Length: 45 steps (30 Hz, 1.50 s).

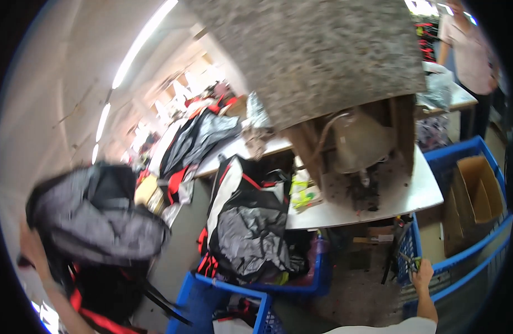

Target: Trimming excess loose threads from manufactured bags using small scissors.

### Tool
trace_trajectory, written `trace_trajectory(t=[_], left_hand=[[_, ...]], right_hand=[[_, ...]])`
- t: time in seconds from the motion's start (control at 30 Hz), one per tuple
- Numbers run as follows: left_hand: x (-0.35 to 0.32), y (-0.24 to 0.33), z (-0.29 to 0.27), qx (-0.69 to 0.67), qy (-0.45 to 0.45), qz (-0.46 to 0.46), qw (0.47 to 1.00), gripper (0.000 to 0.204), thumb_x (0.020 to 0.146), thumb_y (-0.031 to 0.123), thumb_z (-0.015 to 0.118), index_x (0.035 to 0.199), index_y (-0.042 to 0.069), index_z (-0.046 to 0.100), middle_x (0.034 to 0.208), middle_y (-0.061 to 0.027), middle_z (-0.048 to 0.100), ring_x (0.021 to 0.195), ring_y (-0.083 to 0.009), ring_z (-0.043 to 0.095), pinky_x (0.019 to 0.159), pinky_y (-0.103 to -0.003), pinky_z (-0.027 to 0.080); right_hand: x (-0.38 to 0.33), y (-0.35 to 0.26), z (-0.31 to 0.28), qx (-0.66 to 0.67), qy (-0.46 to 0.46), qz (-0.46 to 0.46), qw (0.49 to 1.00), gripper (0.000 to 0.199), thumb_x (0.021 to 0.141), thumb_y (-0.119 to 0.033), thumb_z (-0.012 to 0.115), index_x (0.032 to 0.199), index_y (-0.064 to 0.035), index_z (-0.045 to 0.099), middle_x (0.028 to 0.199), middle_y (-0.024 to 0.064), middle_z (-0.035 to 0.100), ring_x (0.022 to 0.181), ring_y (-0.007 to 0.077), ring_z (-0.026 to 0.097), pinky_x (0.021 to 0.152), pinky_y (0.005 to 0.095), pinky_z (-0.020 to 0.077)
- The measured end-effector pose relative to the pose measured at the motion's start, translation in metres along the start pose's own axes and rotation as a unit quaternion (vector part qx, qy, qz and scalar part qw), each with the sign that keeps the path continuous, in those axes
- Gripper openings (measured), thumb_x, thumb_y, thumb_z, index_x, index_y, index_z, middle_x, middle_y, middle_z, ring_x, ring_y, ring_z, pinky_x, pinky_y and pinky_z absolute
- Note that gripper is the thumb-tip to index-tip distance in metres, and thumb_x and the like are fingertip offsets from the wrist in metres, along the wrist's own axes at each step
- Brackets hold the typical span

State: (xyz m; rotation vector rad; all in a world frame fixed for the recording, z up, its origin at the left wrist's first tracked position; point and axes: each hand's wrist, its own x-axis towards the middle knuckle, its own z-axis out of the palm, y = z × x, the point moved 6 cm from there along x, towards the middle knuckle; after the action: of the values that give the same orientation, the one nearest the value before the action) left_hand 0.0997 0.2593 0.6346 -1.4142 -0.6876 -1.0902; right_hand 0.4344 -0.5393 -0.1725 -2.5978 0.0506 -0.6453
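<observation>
On the left, a black and grey backpack (106,222) with red trim hangs from my left hand (31,245), which is closed at its outer edge. Motion blurs the bag, and its body hides part of the fingers. Loose black straps trail below it. My right hand (423,274) is closed on a small dark tool (410,260) with a yellow-green part, beside the wall of a blue crate. The tool's exact kind is too small to make out.
A wooden box housing (345,61) containing a lamp-like fixture stands on a white table (429,195). Blue crates (416,245) flank it, one with a cardboard box (473,195). Grey-black bags (251,239) fill another crate. A person (470,55) stands far right.
</observation>
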Motion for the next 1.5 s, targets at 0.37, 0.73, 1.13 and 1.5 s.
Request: trace_trajectory(t=[0.37, 0.73, 1.13, 1.5], left_hand=[[-0.087, 0.378, 0.055, -0.223, -0.058, -0.161, 0.960, 0.024, 0.078, 0.008, 0.055, 0.099, 0.014, 0.065, 0.093, -0.0073, 0.066, 0.079, -0.0269, 0.064, 0.065, -0.040, 0.049], [-0.460, 0.643, 0.084, -0.625, -0.533, -0.077, 0.565, 0.067, 0.069, 0.004, 0.063, 0.132, -0.003, 0.040, 0.131, -0.0266, 0.045, 0.123, -0.0407, 0.040, 0.106, -0.042, 0.031], [-0.720, 0.567, -0.081, -0.695, -0.342, 0.174, 0.608, 0.050, 0.084, 0.024, 0.056, 0.126, -0.002, 0.049, 0.122, -0.0279, 0.051, 0.111, -0.0415, 0.050, 0.095, -0.051, 0.038], [-0.901, 0.557, -0.141, -0.507, -0.651, 0.151, 0.544, 0.079, 0.090, 0.056, 0.042, 0.147, 0.009, 0.014, 0.135, -0.0231, 0.044, 0.120, -0.0319, 0.049, 0.102, -0.043, 0.037]], right_hand=[[-0.057, -0.073, -0.002, -0.079, -0.112, -0.008, 0.991, 0.040, 0.075, -0.036, 0.064, 0.101, -0.0055, 0.059, 0.089, 0.0187, 0.063, 0.075, 0.0387, 0.060, 0.064, 0.0457, 0.0481], [-0.111, -0.081, -0.001, -0.086, -0.229, 0.114, 0.963, 0.033, 0.058, -0.011, 0.064, 0.082, -0.0008, 0.044, 0.071, 0.0211, 0.046, 0.072, 0.0462, 0.049, 0.060, 0.0502, 0.0387], [-0.112, -0.166, -0.019, -0.058, -0.215, 0.097, 0.970, 0.034, 0.067, -0.025, 0.066, 0.088, -0.0036, 0.050, 0.084, 0.0180, 0.059, 0.080, 0.0378, 0.060, 0.067, 0.0470, 0.0473], [-0.164, -0.108, -0.026, -0.131, -0.305, 0.123, 0.935, 0.032, 0.068, -0.034, 0.066, 0.079, -0.0039, 0.065, 0.080, 0.0173, 0.066, 0.078, 0.0337, 0.065, 0.066, 0.0460, 0.0505]])
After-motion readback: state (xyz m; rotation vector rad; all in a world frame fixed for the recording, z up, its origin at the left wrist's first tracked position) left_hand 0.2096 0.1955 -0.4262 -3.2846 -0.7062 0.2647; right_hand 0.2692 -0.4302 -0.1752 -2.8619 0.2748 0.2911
